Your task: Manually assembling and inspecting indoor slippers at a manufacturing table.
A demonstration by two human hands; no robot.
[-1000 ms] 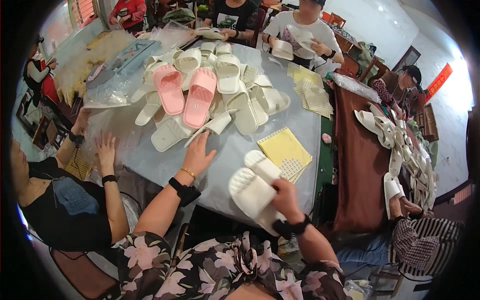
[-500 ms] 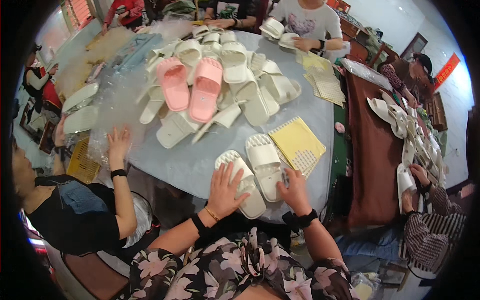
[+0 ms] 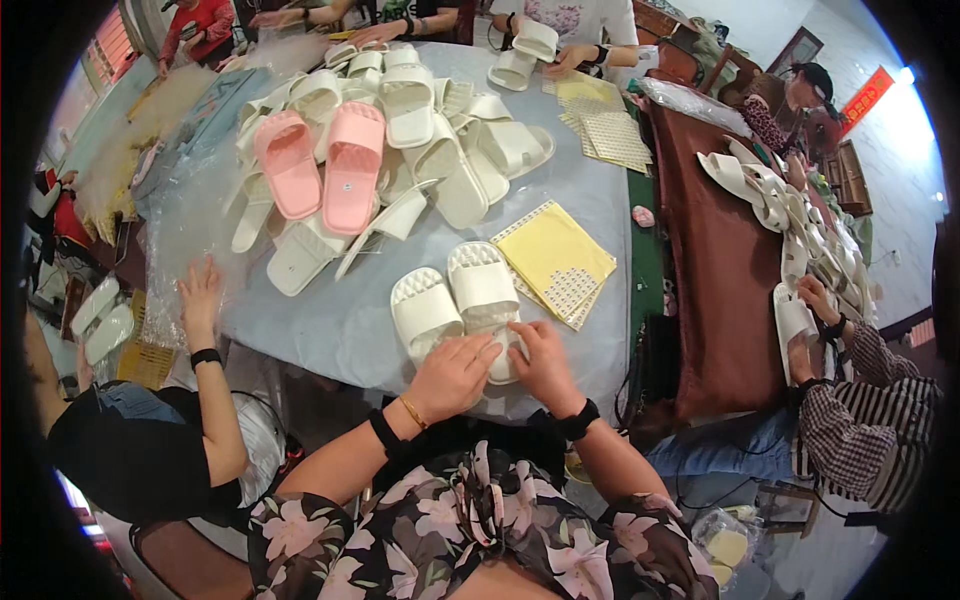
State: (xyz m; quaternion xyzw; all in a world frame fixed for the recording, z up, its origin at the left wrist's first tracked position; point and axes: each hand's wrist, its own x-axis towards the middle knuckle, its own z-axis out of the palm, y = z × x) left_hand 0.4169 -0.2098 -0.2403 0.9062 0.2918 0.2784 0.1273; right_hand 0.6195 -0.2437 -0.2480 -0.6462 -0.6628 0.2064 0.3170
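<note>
A pair of white slippers lies at the table's near side: the left slipper (image 3: 422, 308) and the right slipper (image 3: 482, 290), their straps toward the far side. My left hand (image 3: 452, 376) lies across the heel end of the left one, covering it, its outstretched fingers reaching onto the right one's footbed. At that footbed's right edge is my right hand (image 3: 546, 366), thumb and index finger apart and touching the slipper. Both hands nearly meet there, and whether anything small is under the fingertips is hidden. Beyond the pair lie yellow sticker sheets (image 3: 555, 250).
A heap of white slippers (image 3: 408, 105) with a pink pair (image 3: 353, 165) on top fills the table's middle. Left are clear plastic bags (image 3: 170, 255) and a co-worker's hand (image 3: 200, 300). A brown-covered table (image 3: 715, 340) with more slippers stands right. Co-workers sit around.
My left hand has slid from the left slipper's middle to the heels. My right hand has come in from beside the right slipper onto its footbed. The two slippers now lie closer together.
</note>
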